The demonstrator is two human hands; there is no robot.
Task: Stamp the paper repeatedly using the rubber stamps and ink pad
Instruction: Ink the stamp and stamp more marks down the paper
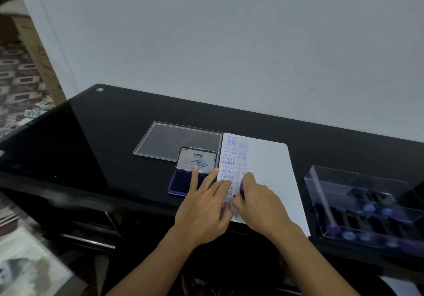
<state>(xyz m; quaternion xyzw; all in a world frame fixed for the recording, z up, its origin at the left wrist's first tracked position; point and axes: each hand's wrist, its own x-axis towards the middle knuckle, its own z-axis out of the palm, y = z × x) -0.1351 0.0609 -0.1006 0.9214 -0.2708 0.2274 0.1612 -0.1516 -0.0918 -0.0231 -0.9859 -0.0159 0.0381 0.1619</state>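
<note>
The right hand (257,201) grips a purple stamp (241,186) set on the paper (270,169), in column 2 of prints. The left hand (204,206) lies flat, fingers spread, across the paper's left edge. The open ink pad (181,181) sits just left of the stamp, nearer the left hand.

There is just the one view, from a camera worn on the person's head, looking forward and down over the near edge of the tabletop (110,139). It sits close: both forearms run in from the bottom edge, and the left hand (204,206) and right hand (259,206) (the right one curled round a stamp (241,186)) land a little below the middle. The wide lens holds the scene tilted, with the tabletop's far edge dropping to the right. The wall (229,43) fills the upper half, and a strip of floor (20,77) shows at the far left.
</note>
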